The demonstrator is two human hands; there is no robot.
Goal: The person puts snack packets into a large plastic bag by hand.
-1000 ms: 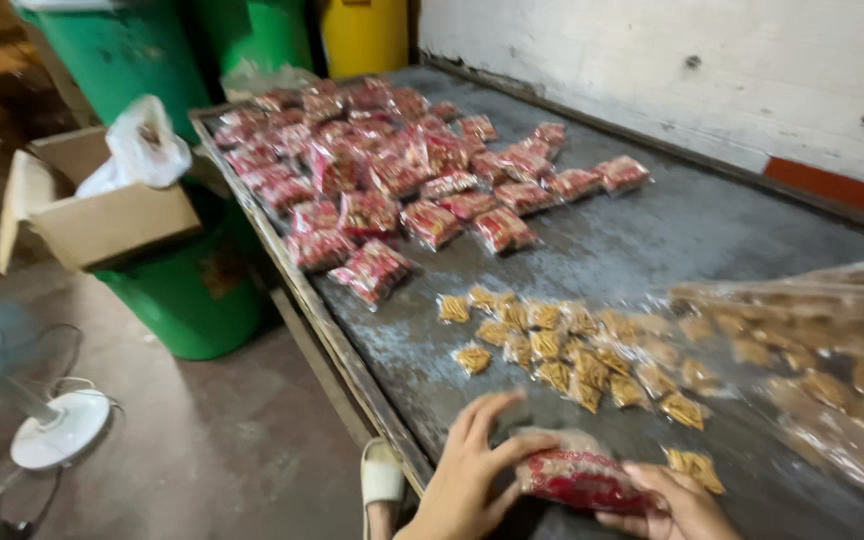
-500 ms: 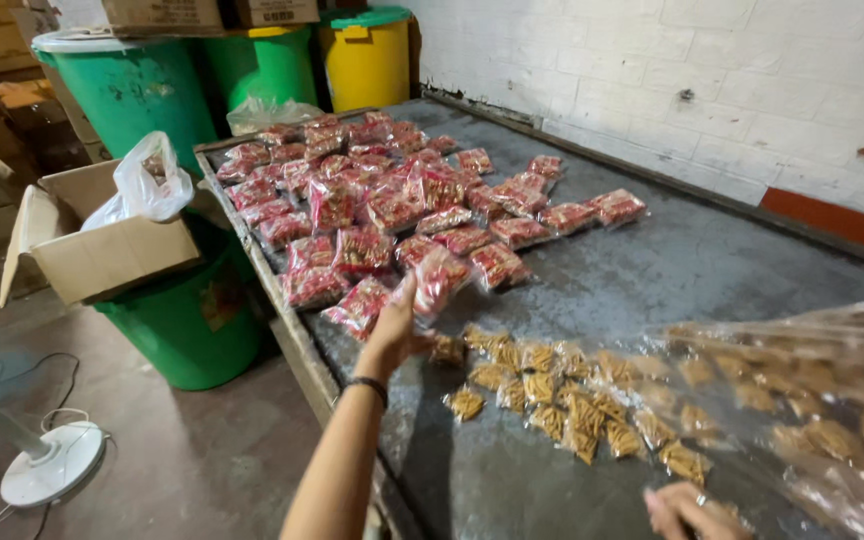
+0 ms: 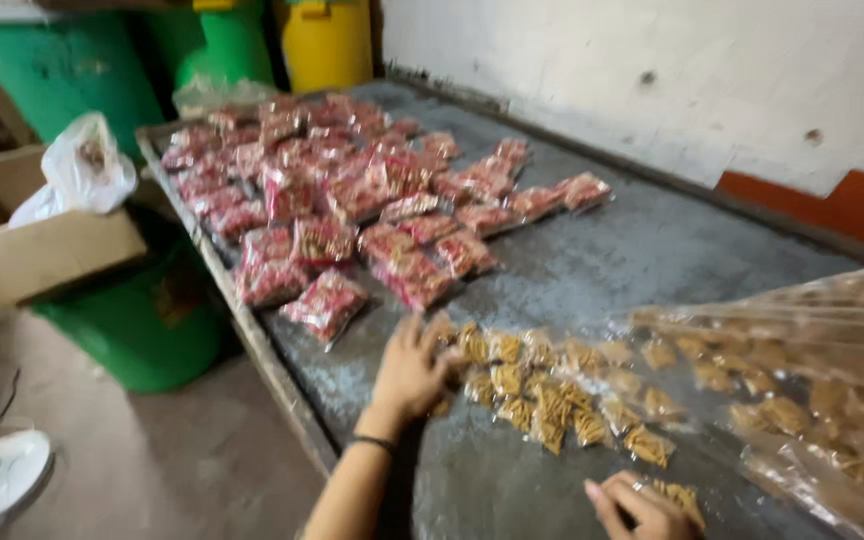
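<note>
Head view: glossy crinkled snack packets

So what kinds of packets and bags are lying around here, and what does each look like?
Red packets: flat, shiny pouches massed on the table's far left.
Yellow-brown packets: small clear pouches of tan snack, mid-table, under the left hand.
Large clear bag: at right, holding more tan packets.
White plastic bag: crumpled, in the cardboard box at left.

Red packets heaped far on the table, small yellow packets nearer, clear bag rightmost.
</note>
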